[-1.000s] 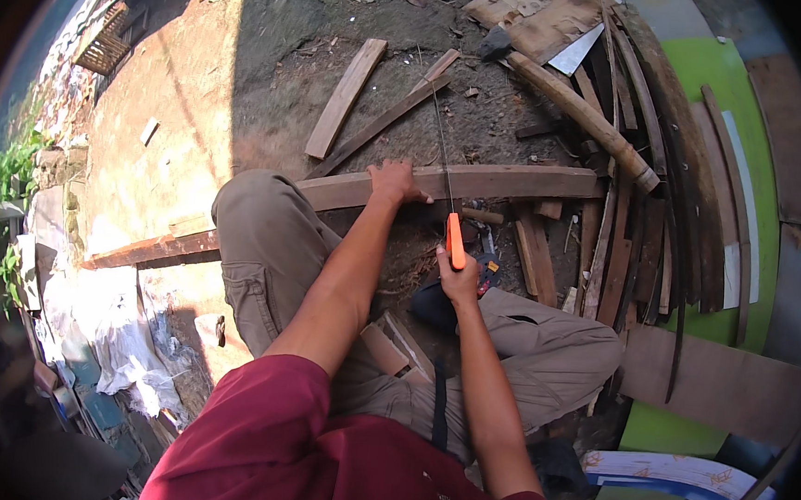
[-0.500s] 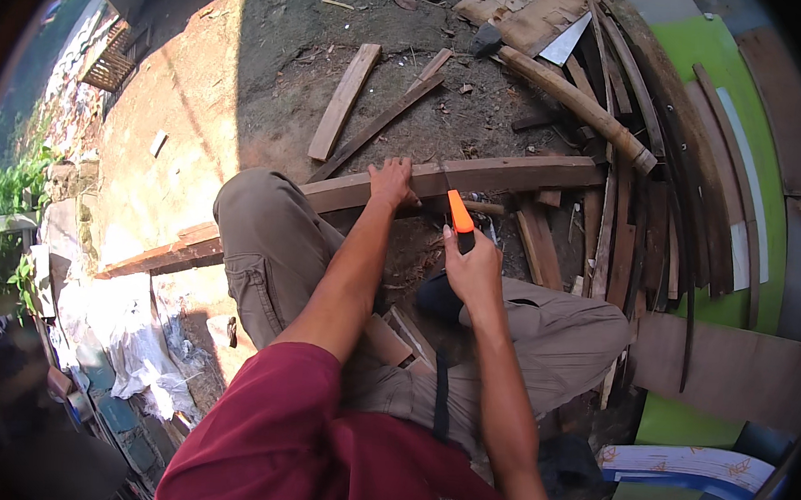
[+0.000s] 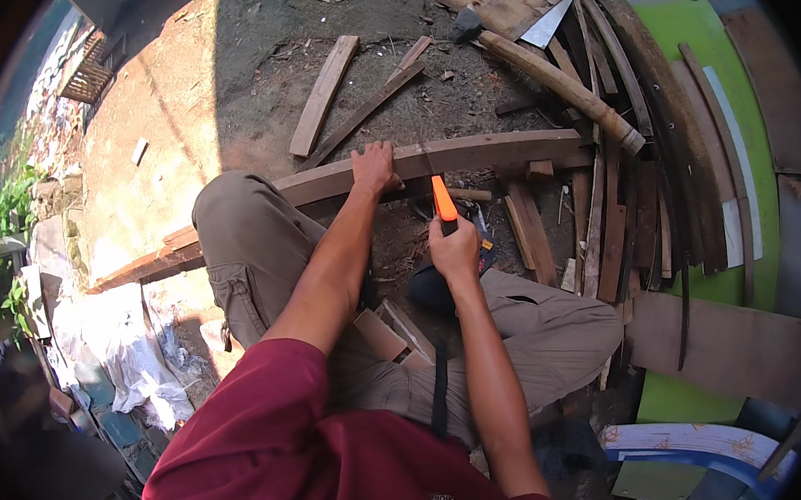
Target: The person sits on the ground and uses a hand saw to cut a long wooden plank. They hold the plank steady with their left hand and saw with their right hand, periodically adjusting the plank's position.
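Note:
A long wooden beam (image 3: 491, 152) lies crosswise in front of me, over my bent left leg's far side. My left hand (image 3: 375, 167) rests on the beam, fingers over its top and thumb at the near side, pressing it. Just to the right, my right hand (image 3: 454, 248) is closed round the handle of a handsaw (image 3: 443, 200), orange and black. The thin saw blade crosses the beam a short way right of my left hand. How deep the blade sits in the wood is too small to tell.
Loose planks (image 3: 325, 96) lie on the dirt beyond the beam. A hammer (image 3: 560, 87) with a thick wooden handle rests at the far right, near a pile of wood strips (image 3: 614, 219). Green boards (image 3: 687, 400) are at the right, white sheeting (image 3: 129, 347) at the left.
The whole view has shifted slightly, so things sit further left and up. My right hand and the saw have moved a little away from me; my left hand stays on the beam.

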The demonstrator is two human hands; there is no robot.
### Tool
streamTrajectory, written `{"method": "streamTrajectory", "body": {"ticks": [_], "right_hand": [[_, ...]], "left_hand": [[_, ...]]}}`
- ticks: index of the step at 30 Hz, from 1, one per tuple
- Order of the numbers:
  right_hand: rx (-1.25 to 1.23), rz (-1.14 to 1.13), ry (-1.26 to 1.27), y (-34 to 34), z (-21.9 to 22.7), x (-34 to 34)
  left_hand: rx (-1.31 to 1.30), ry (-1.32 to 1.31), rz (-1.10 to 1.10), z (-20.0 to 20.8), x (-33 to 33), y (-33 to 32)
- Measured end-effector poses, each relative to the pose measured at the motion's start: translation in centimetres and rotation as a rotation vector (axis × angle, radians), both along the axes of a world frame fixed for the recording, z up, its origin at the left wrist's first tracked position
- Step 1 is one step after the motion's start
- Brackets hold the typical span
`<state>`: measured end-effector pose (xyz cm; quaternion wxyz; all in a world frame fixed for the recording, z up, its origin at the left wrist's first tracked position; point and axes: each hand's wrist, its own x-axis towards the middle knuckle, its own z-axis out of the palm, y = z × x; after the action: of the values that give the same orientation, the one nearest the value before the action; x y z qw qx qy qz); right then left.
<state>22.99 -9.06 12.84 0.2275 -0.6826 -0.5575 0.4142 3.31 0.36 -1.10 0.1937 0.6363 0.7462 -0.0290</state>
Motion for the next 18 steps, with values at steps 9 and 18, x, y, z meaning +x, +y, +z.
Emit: {"method": "streamTrajectory", "body": {"ticks": [9,18], "right_hand": [[0.087,0.013,0.197,-3.0,-6.4,1.7],[0.129,-0.006,0.197,-3.3,-5.0,2.7]], "left_hand": [[-0.153,-0.108,-0.040,0.9,-0.9,2.9],[-0.094,-0.132,-0.097,1.2,-0.8,2.0]]}}
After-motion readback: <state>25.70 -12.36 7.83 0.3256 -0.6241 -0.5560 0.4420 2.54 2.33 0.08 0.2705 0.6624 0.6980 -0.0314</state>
